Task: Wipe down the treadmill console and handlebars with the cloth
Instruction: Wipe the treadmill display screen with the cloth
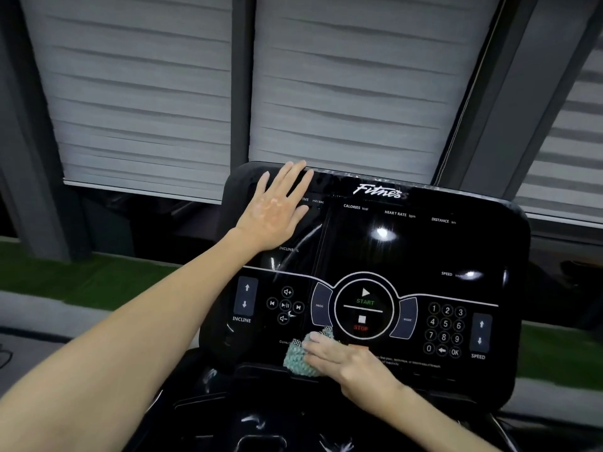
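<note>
Cloth (298, 355) is pressed flat on the console (408, 249) lower edge, just below STOP, under the right hand (346, 360) with fingers straight. Left hand (277, 207) is laid flat, spread, on the upper-left corner. Cloth is judged soft, light, bunchable; best palmed from above. Glossy panel is likely slippery.

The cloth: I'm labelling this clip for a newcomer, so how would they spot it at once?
Find the glossy black treadmill console. Along its bottom edge, below-left of the red STOP label, the right hand presses on the cloth. It is the only soft, teal, knobbly thing on the smooth panel.
</note>
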Action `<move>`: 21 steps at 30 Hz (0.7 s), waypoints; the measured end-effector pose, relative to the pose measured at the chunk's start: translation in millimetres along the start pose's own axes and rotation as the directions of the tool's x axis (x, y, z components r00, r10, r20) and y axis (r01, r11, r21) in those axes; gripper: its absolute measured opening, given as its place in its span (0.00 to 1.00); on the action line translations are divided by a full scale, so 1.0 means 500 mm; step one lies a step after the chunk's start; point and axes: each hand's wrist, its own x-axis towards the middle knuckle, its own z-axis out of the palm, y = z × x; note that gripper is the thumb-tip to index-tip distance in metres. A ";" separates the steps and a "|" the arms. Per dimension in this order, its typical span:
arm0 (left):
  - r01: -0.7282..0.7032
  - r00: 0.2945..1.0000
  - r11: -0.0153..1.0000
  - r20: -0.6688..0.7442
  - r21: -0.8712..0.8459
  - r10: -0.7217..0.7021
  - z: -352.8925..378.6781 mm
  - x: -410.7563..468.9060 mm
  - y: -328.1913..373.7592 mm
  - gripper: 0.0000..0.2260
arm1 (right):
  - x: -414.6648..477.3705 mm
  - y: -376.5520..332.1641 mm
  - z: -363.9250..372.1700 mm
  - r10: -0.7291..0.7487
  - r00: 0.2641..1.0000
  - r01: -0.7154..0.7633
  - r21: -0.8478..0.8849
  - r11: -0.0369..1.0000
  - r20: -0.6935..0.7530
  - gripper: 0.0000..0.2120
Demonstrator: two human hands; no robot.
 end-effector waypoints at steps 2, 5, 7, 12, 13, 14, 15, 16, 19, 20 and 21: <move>0.000 1.000 1.000 0.002 0.001 0.000 0.002 0.000 -0.001 0.27 | 0.034 0.027 -0.042 -0.041 0.998 0.038 -0.052 0.998 -0.043 0.26; 0.004 1.000 1.000 -0.001 0.016 -0.004 0.003 0.002 -0.002 0.27 | 0.121 0.090 -0.130 0.045 0.975 -0.073 -0.124 0.990 -0.216 0.32; 0.007 1.000 1.000 0.001 0.018 -0.007 0.002 0.003 -0.002 0.26 | 0.184 0.142 -0.196 0.126 0.943 -0.179 -0.149 0.973 -0.308 0.36; -0.005 1.000 1.000 -0.001 0.005 0.005 -0.001 0.002 0.000 0.27 | 0.277 0.195 -0.287 0.184 0.878 -0.299 -0.205 0.932 -0.442 0.31; -0.003 1.000 1.000 0.002 0.002 0.003 -0.001 0.003 -0.001 0.27 | 0.278 0.190 -0.280 0.188 0.869 -0.312 -0.211 0.926 -0.458 0.31; -0.002 1.000 1.000 0.006 0.001 0.002 0.000 0.003 0.000 0.27 | 0.273 0.178 -0.269 0.190 0.862 -0.319 -0.210 0.924 -0.470 0.31; 0.001 1.000 1.000 0.010 0.005 -0.001 0.000 0.003 0.000 0.27 | 0.263 0.163 -0.253 0.185 0.863 -0.308 -0.200 0.930 -0.470 0.31; 0.005 1.000 1.000 0.011 0.009 -0.005 0.002 0.002 0.000 0.27 | 0.247 0.144 -0.234 0.175 0.870 -0.284 -0.179 0.942 -0.460 0.31; 0.013 1.000 1.000 0.009 0.013 -0.013 0.005 0.001 -0.001 0.27 | 0.175 0.071 -0.154 0.157 0.921 -0.207 -0.106 0.973 -0.357 0.30; 0.014 1.000 1.000 0.006 0.014 -0.014 0.006 0.001 -0.001 0.27 | 0.148 0.044 -0.126 0.157 0.942 -0.188 -0.079 0.979 -0.296 0.30; 0.014 1.000 1.000 0.004 0.014 -0.014 0.005 0.001 0.000 0.27 | 0.121 0.021 -0.098 0.153 0.959 -0.169 -0.048 0.985 -0.237 0.31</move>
